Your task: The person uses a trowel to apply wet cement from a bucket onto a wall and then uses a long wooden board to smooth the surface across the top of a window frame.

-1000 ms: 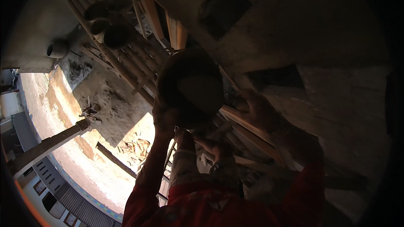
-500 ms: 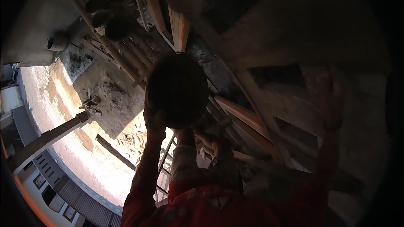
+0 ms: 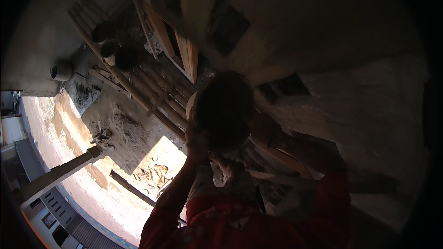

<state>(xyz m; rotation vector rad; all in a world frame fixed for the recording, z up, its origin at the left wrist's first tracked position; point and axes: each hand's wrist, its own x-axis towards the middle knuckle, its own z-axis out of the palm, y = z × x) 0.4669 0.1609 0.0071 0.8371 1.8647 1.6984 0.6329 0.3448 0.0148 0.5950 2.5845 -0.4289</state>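
Observation:
A dark round bucket (image 3: 224, 113) is held up in front of me, its inside too dark to make out. My left hand (image 3: 197, 144) grips its lower left side, the fingers closed against the wall. At the bucket's right side is my right hand (image 3: 262, 127), closed on its edge, with the fingers partly lost in shadow. Beneath the bucket a bare foot (image 3: 227, 163) and a light trouser leg (image 3: 200, 182) show.
Several buckets (image 3: 110, 50) stand on a platform of bamboo poles (image 3: 159, 94) at the upper left. Wooden frames (image 3: 184, 55) lean beyond the bucket. A rough wall (image 3: 350, 97) with dark openings fills the right. Sunlit ground (image 3: 92, 157) lies far below left.
My right hand has come down and left from beside the wall to the bucket. The bucket has shifted to the right in view, with my left hand still on it.

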